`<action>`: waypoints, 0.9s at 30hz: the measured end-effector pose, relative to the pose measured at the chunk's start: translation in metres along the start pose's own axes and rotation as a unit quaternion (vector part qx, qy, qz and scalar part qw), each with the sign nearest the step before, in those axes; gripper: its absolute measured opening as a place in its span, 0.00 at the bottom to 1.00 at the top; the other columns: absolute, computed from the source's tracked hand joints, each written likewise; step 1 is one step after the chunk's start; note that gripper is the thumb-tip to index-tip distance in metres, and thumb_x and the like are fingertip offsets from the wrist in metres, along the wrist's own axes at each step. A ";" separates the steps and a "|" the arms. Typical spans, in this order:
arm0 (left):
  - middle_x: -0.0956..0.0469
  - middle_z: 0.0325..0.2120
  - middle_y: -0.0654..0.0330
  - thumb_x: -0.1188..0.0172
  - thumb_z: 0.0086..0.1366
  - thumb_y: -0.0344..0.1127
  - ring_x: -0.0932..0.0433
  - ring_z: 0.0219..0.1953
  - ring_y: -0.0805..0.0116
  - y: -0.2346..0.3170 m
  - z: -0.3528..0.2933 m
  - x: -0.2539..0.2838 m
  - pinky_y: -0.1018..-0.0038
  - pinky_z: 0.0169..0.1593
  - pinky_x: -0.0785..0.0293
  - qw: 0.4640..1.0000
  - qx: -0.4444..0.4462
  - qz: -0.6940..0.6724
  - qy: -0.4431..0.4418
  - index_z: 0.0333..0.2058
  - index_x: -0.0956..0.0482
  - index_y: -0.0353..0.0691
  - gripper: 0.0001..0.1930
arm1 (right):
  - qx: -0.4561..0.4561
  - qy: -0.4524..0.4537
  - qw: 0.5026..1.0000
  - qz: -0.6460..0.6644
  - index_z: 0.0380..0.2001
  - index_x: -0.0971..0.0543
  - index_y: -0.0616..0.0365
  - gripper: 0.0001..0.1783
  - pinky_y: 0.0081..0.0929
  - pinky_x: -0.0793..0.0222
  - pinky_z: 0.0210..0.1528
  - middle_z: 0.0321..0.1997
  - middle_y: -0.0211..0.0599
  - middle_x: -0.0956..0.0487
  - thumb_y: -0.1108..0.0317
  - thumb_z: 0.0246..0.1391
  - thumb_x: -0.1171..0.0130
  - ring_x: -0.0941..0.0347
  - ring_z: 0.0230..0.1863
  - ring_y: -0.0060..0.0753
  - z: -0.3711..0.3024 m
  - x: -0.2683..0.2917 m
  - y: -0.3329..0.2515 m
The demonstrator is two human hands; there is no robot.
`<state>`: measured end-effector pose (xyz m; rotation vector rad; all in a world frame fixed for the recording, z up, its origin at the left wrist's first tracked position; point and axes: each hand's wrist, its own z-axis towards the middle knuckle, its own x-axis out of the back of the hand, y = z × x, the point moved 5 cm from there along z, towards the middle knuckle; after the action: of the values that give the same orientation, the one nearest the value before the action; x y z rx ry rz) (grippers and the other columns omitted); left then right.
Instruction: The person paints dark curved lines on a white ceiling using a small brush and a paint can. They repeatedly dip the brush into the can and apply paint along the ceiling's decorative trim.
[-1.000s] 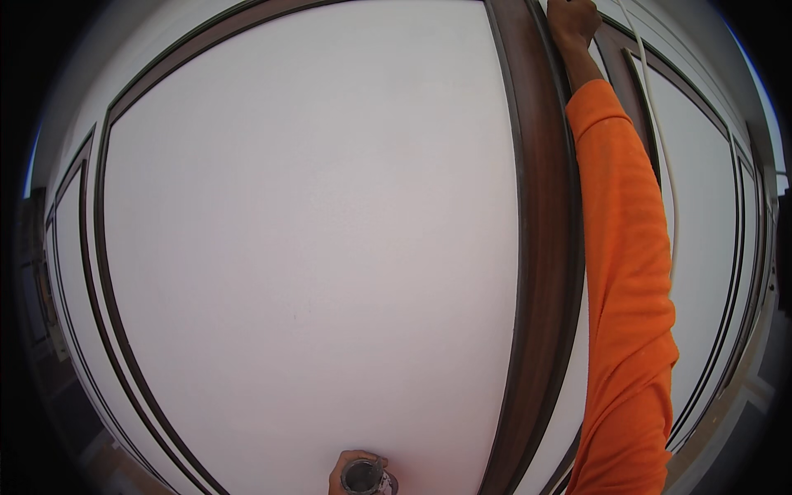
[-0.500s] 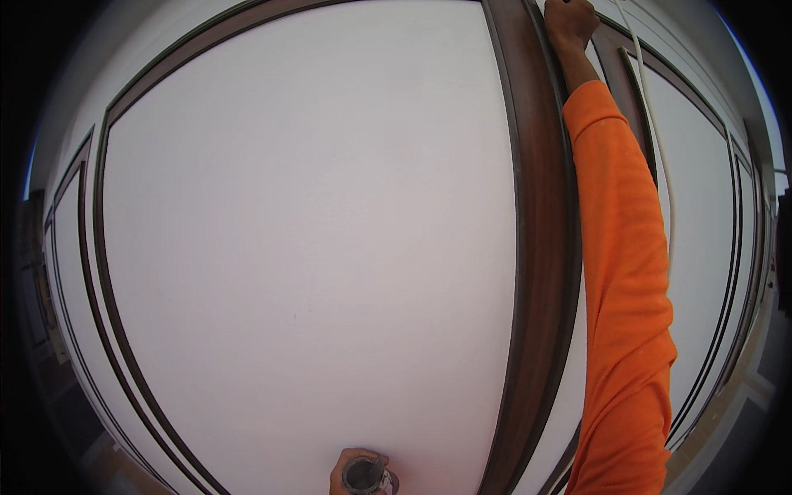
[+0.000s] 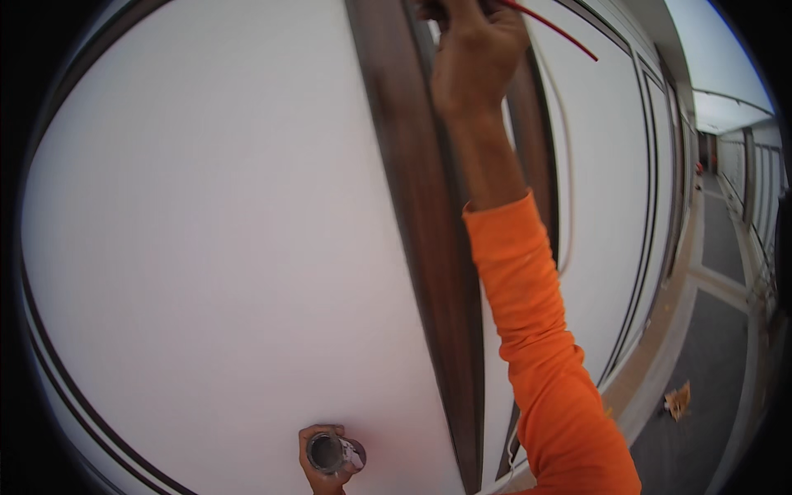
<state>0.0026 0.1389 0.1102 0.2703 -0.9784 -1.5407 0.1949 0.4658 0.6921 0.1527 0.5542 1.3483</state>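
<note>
Raised at the top of the view, my right hand is closed on a thin red handle, whose tapered end points right; the tool's other end is hidden by the hand and the frame's edge. The hand is in front of the dark brown wooden strip running down the white wall. Low in the middle, my left hand is wrapped round a small open container with a dark interior and whitish smears on its side. The container is in front of the white panel.
A pale cable hangs down the wall right of my right hand. Along the right runs a grey-floored walkway with a railing on its far side. A torn brown scrap lies on that floor.
The view has swung right, so more of the walkway shows. My right hand now appears lower and further left, with the red handle visible. My left hand still holds the container.
</note>
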 end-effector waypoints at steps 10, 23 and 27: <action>0.24 0.43 0.56 0.23 0.47 0.66 0.24 0.46 0.65 0.162 0.033 0.025 0.68 0.52 0.27 0.991 0.021 -0.120 0.055 0.50 0.30 0.36 0.45 | -0.369 -0.001 0.929 -0.034 0.40 0.20 0.65 0.05 0.20 0.25 0.40 0.38 0.41 0.16 0.75 0.63 0.38 0.21 0.37 0.22 -0.225 0.029 -0.154; 0.23 0.47 0.57 0.22 0.43 0.32 0.22 0.49 0.68 0.190 0.017 -0.014 0.71 0.56 0.27 0.934 -0.010 -0.291 -0.205 0.54 0.33 0.35 0.39 | -0.544 -0.223 0.777 -0.226 0.35 0.18 0.57 0.06 0.30 0.29 0.49 0.36 0.31 0.18 0.72 0.52 0.32 0.24 0.43 0.28 -0.242 -0.043 -0.205; 0.22 0.47 0.57 0.23 0.43 0.28 0.22 0.49 0.69 0.203 0.001 -0.029 0.72 0.57 0.26 0.903 0.044 -0.350 -0.244 0.54 0.33 0.36 0.39 | -0.591 -0.222 0.726 -0.271 0.31 0.16 0.56 0.06 0.32 0.29 0.49 0.34 0.31 0.17 0.70 0.49 0.31 0.25 0.45 0.29 -0.254 -0.036 -0.229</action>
<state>0.1522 0.1832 0.2431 0.3281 -1.4431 -2.2953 0.2744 0.3253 0.3883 -0.6863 -0.6994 0.8131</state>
